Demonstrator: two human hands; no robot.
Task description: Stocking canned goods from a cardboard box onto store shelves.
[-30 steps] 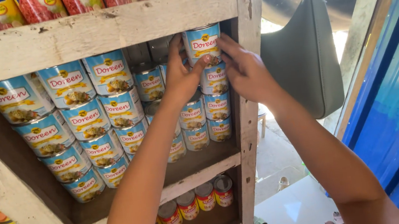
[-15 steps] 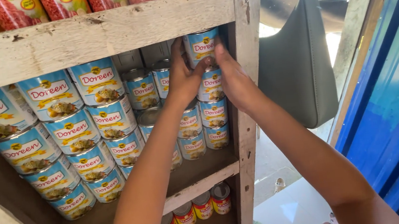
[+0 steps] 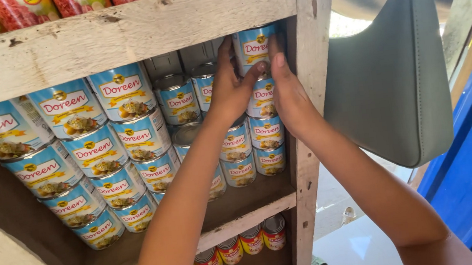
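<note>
Blue-labelled top can point(image 3: 255, 47), left hand point(image 3: 234, 91), right hand point(image 3: 288, 94) raised, fingers clasping it

Two bare forearms, slim and unclothed from elbow to wrist, no sleeve edge in view. Left hand point(image 3: 230, 94) with slender fingers, free of rings or bands. Right hand point(image 3: 289, 94) likewise free of jewellery, with short, plain, unpainted nails on the fingers point(image 3: 278, 59). Wrists unadorned, no watch or bracelet. Rest of the body out of view below the lower edge.
</note>
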